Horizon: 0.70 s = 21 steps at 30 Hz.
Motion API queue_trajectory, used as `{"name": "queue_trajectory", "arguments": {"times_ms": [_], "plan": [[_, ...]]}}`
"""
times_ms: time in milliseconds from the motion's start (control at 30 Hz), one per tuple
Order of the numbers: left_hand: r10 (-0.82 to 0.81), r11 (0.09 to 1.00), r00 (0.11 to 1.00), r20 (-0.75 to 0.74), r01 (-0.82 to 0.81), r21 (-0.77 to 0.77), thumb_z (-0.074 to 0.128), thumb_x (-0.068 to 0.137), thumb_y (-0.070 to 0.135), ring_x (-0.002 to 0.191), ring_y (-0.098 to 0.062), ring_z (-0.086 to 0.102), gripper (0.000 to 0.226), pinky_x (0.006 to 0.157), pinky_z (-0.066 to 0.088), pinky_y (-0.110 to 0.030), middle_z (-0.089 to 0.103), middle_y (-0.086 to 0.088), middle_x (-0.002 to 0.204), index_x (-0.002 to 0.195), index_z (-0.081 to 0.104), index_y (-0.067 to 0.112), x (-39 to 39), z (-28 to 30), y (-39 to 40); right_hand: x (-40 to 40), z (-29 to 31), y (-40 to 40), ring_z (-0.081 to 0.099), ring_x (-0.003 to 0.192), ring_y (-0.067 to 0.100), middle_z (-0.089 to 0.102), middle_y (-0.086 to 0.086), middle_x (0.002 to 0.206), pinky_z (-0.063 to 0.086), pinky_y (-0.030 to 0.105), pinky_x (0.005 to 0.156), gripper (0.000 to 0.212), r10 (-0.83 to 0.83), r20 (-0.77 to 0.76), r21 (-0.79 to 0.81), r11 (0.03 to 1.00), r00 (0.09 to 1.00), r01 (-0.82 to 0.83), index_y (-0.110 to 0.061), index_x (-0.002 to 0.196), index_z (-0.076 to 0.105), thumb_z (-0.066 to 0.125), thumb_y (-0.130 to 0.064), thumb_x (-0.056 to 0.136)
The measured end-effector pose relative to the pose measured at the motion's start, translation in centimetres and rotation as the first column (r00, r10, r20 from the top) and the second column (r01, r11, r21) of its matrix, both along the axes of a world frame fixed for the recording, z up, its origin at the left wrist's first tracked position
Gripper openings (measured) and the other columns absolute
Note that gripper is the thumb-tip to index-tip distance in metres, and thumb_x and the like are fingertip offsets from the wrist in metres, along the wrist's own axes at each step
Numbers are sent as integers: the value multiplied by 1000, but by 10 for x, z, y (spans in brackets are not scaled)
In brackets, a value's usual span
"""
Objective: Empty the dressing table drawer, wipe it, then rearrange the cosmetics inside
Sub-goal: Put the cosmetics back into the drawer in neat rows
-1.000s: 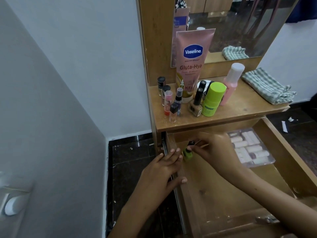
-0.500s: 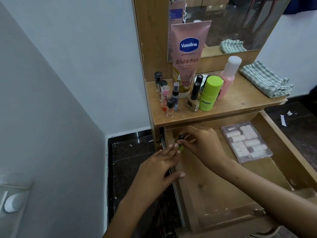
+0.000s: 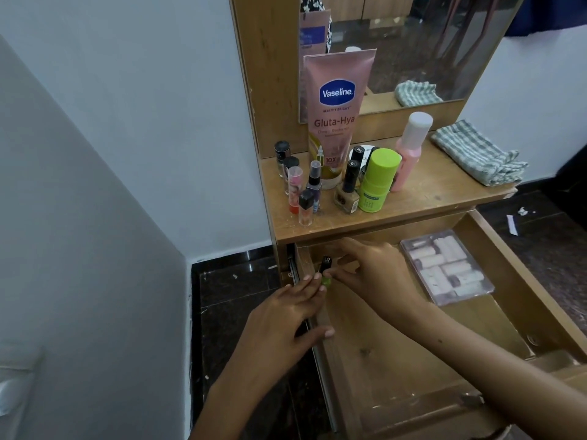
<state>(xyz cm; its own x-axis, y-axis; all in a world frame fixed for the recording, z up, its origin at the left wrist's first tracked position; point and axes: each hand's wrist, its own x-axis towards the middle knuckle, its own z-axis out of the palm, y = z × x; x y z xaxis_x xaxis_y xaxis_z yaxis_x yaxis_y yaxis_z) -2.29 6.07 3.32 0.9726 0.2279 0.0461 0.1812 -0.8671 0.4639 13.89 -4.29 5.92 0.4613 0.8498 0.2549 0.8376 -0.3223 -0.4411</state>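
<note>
While the drawer stands pulled out at lower right of frame, both hands meet at its upper-left inner corner. Right hand pinches a small nail polish bottle, green body, black cap, fingertips clamped on it, bottle roughly upright and just beside the drawer's left wall. Left hand lies over that left wall, fingers together and stretched forward, tips touching the bottle's green base, thumb hooked inside the wall; not gripping anything that shows. Clear plastic case of pale tubes lies flat in the drawer's upper right, well apart from the hands. Rest of drawer floor bare wood.

Tabletop above, centre frame, overhangs the drawer's back part. On it: tall pink Vaseline tube leaning on the mirror, lime-green stick, pink bottle with white cap, beige nail polish, a cluster of small vials at left. Folded striped cloth at the tabletop's right end, apart from the cosmetics. Grey wall fills left of frame, dark floor below it.
</note>
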Motion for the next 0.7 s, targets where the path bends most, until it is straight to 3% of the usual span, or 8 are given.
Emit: {"name": "queue_trajectory", "arguments": {"times_ms": [133,233,300,367,533,700], "plan": [[40,999,998,58,-40,-2,46,94,47,126,20,9,50,98,-3,3,17,27,143,141,35,34,3,6,1,6,29,-9,69,72,13,71,2,101,55,24,60,22,-104,215,294,955,971,37,-10,101,70,75,-21,82],[108,992,985,136,-115,50,54,91,36,124,8,32,44,103,20,-11,36,16,140,133,52,23,10,11,-5,14,45,-4,68,88,16,66,6,119,55,25,67,21,-199,348,426,904,916,34,-8,107,70,69,-18,88],[123,985,968,220,-146,92,58,86,29,121,-4,48,43,101,34,-26,50,4,136,126,60,14,18,11,-9,20,51,5,66,99,23,65,7,124,57,32,72,26,-250,402,418,906,881,67,-8,113,68,68,-18,88],[118,977,963,242,-156,146,59,84,27,118,-12,55,42,98,39,-33,58,-2,130,122,63,11,26,9,-9,23,54,14,65,102,28,64,10,125,58,40,73,33,-256,426,358,929,868,98,-8,118,66,69,-17,87],[94,965,978,184,-135,224,55,86,27,117,-14,58,38,97,43,-35,60,-3,127,119,65,12,34,3,-5,23,57,24,66,95,26,68,11,115,58,39,63,31,-221,385,313,945,896,98,-9,117,67,69,-15,86],[112,973,975,190,-147,178,48,91,28,120,-12,55,38,100,40,-34,59,-1,129,122,62,12,31,3,-4,12,68,6,64,82,22,67,10,96,55,36,61,13,-128,261,353,935,957,29,-6,94,73,71,-10,82]]}}
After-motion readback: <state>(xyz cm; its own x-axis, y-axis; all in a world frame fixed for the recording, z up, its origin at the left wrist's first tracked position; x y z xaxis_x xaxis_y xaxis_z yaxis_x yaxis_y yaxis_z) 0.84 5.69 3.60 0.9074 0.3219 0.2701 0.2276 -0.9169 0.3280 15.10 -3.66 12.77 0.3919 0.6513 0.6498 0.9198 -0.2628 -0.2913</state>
